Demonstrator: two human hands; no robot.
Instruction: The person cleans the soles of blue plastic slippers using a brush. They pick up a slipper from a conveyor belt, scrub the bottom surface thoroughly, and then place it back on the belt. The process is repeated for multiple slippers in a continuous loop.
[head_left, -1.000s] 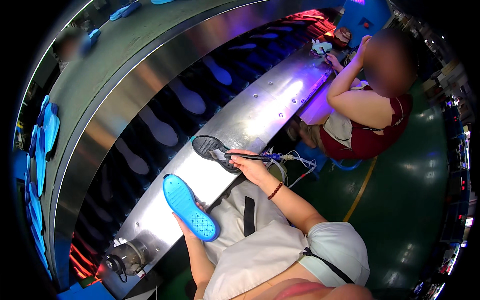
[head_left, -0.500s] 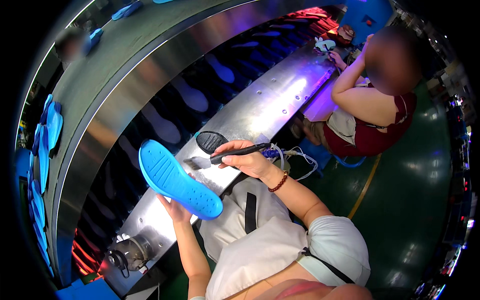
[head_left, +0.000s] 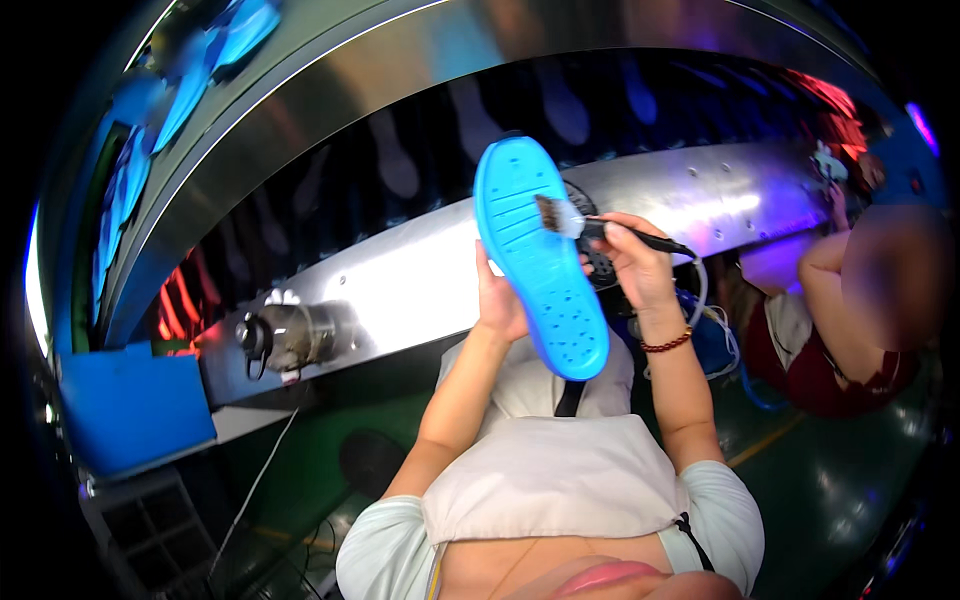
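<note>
Two hands work on one blue sole (head_left: 540, 262), held up in front of the chest, tread side toward the camera. The left hand (head_left: 498, 305) grips it from behind, fingers wrapped round its edge near the middle, so the whole ridged face stays bare for brushing. The right hand (head_left: 632, 268) pinches a thin black brush (head_left: 610, 230), fingers closed on the handle like a pen; its bristles touch the sole's upper part, near the right edge. A cable runs off behind that hand, though whether it belongs to the brush cannot be told.

Behind the sole runs a long steel bench (head_left: 400, 285), its near edge just beyond the knuckles, with a small motor (head_left: 295, 335) fixed at the left end. Past the bench, a dark belt (head_left: 420, 150) carries pale soles. Room is open below the sole, over the apron (head_left: 550, 480). At the right, another person (head_left: 850, 310) sits close, so the right elbow has less space.
</note>
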